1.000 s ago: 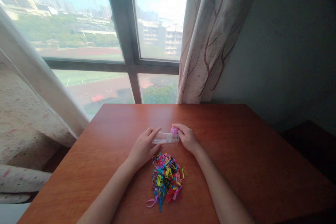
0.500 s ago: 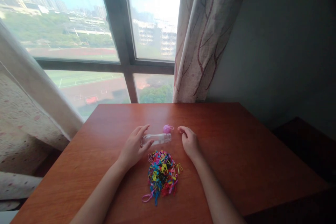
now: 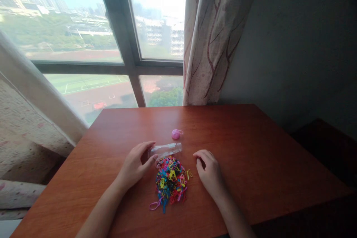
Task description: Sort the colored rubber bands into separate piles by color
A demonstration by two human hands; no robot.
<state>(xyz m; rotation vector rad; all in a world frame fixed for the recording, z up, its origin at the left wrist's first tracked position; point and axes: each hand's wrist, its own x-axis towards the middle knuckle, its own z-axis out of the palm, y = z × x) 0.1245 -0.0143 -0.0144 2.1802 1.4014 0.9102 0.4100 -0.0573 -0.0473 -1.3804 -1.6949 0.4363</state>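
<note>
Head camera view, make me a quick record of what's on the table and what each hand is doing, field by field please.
Left hand: thumb and fingers around the base end of the clear bottle
Right hand: loosely curled, right of the pile, nothing seen in it
Bottle: roughly level, uncapped, mouth toward the right
Pink cap: on the table, beyond the bottle, with a loop
Pile: small multicoloured loops, nearer the wearer than the bottle
Backdrop: window and patterned curtains
</note>
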